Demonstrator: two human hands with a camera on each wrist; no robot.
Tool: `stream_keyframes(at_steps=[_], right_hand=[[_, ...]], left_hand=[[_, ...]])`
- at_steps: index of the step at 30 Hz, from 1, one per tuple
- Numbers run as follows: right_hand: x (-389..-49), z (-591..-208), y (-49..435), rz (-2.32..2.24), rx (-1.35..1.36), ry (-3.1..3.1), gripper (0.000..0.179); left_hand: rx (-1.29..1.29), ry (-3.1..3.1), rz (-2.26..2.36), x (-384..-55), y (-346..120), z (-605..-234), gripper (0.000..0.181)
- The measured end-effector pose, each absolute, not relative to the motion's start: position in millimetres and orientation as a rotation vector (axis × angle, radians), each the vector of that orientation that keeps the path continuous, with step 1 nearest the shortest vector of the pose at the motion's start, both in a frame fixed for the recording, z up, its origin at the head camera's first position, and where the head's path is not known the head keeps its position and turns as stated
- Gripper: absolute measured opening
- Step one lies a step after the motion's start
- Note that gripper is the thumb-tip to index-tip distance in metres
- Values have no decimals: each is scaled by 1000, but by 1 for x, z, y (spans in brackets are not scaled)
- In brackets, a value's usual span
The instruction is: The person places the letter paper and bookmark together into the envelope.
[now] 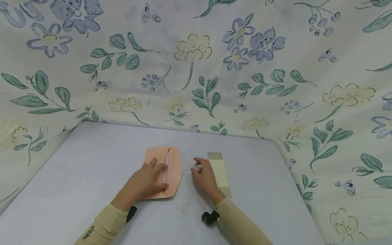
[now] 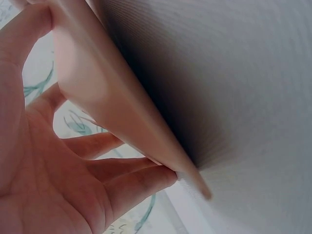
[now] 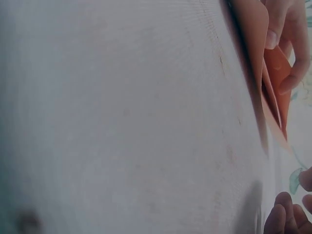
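An orange paper envelope lies on the table, its long slit gaping a little and pale inside. My left hand rests on its left half, fingers spread, with the thumb and forefinger tips at the slit. In the left wrist view those fingers touch the envelope's face. The right wrist view shows the envelope slightly parted beside the left hand. My right hand is held loosely bent with nothing in it, to the right of the envelope. It partly covers a cream strip with glittery gold ends.
The white table runs back to a floral cloth that hangs behind it and along the sides. A dark camera mount shows below the right wrist, another by the left.
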State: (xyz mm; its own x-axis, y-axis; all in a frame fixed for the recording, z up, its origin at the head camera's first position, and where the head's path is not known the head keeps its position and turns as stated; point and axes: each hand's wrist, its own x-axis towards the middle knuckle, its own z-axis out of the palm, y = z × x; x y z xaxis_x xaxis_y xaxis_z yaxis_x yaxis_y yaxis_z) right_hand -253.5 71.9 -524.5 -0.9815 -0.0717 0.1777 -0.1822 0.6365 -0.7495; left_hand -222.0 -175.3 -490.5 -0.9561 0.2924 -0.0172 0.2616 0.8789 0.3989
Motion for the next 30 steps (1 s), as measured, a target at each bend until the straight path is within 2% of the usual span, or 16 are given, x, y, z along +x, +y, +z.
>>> stream_keyframes(at_steps=[30], right_hand=[[-256, -530, 94, 1225, 211, -2721, 40]], left_hand=[[443, 2967, 634, -223, -176, -494, 73]])
